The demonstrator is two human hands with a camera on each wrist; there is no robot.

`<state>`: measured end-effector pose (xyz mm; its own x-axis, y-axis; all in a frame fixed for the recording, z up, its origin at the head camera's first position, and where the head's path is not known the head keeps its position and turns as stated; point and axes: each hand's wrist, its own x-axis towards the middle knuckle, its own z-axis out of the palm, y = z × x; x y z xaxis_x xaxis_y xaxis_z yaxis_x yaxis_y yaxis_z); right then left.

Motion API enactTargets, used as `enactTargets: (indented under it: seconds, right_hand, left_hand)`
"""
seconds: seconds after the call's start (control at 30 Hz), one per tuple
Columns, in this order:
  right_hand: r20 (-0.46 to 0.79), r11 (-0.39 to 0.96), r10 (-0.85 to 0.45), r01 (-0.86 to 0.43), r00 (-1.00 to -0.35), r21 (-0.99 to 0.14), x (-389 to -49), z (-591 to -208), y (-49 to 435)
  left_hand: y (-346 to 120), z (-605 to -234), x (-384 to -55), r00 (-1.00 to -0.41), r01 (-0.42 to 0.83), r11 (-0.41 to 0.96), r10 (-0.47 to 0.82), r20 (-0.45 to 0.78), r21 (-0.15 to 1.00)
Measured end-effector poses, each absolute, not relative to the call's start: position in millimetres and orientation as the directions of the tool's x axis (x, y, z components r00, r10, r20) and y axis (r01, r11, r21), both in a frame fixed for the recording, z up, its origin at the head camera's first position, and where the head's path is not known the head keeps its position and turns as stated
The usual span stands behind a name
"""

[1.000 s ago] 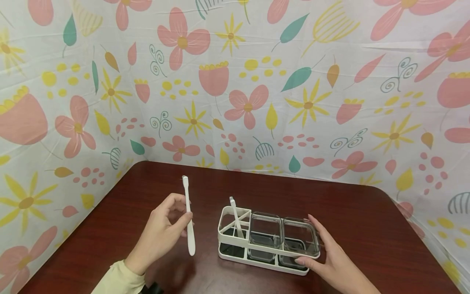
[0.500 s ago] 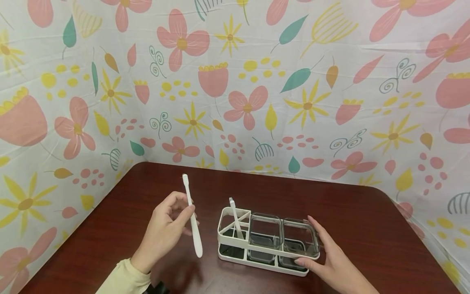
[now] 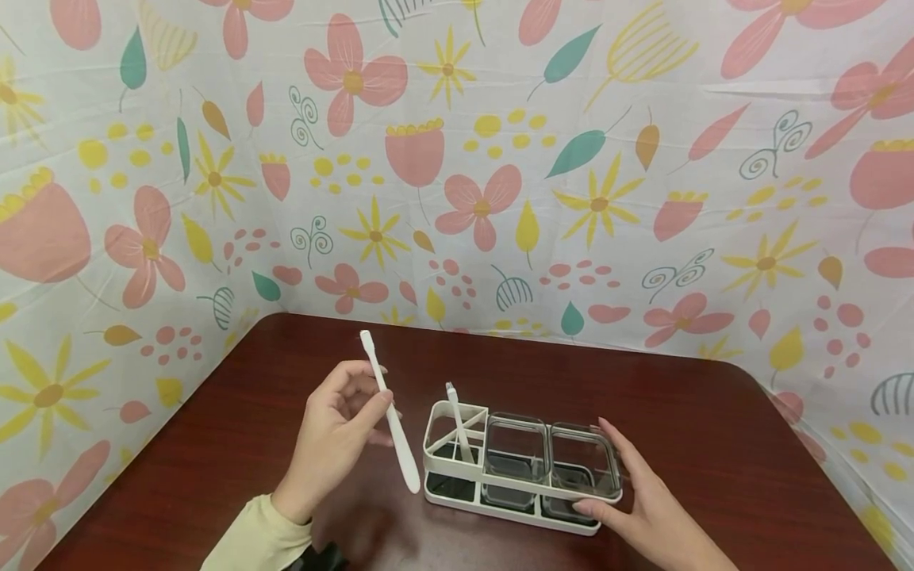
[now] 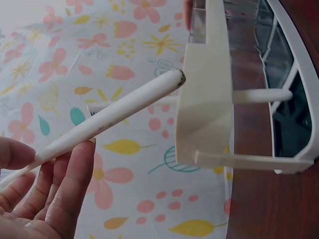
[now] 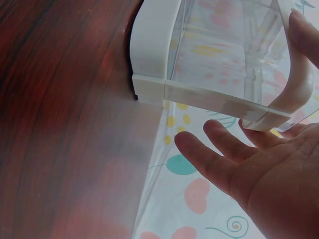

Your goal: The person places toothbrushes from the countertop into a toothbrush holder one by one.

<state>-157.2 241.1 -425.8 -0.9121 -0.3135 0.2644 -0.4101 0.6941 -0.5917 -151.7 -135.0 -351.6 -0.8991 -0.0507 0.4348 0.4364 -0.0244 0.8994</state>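
Note:
My left hand (image 3: pixel 332 436) pinches a white toothbrush (image 3: pixel 398 442) between thumb and fingers, tilted with its head up and its handle end down. That end is just left of a cream toothbrush holder (image 3: pixel 457 469), which stands on the table. In the left wrist view the handle's dark-marked tip overlaps the holder frame (image 4: pixel 204 99). A second white toothbrush (image 3: pixel 460 424) leans in the divided left section. My right hand (image 3: pixel 653 507) grips the holder's right end, thumb in front and fingers behind. Two clear cups (image 3: pixel 517 448) sit in the other sections.
The dark red wooden table (image 3: pixel 321 349) has rounded far corners. A flowered cloth (image 3: pixel 500 119) hangs behind it and along the sides. Something black (image 3: pixel 324 557) shows below my left sleeve at the bottom edge.
My left hand has moved right and slightly up, bringing the toothbrush closer to the holder. The brush has tilted more, its lower end swinging right. My right hand and the holder stay put.

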Motion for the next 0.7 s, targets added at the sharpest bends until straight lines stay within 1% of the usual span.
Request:
enactTargets:
  seconds: [0.27, 0.5, 0.7]
  right_hand:
    - [0.252, 0.696, -0.306, -0.397, -0.918, -0.598, -155.3, -423.3, 240.8]
    - [0.212, 0.646, -0.318, -0.375, -0.924, -0.665, -157.0, -422.0, 239.5]
    - [0.228, 0.662, -0.313, -0.384, -0.922, -0.644, -157.3, -423.3, 238.8]
  left_hand:
    - [-121.8, -349.8, -155.2, -0.881, 0.472, -0.084, -0.07, 0.467, 0.878]
    - [-113.0, -353.0, -158.1, -0.851, 0.525, -0.139, -0.075, 0.52, 0.839]
    - [-106.9, -355.8, -160.3, -0.822, 0.569, -0.173, -0.082, 0.564, 0.804]
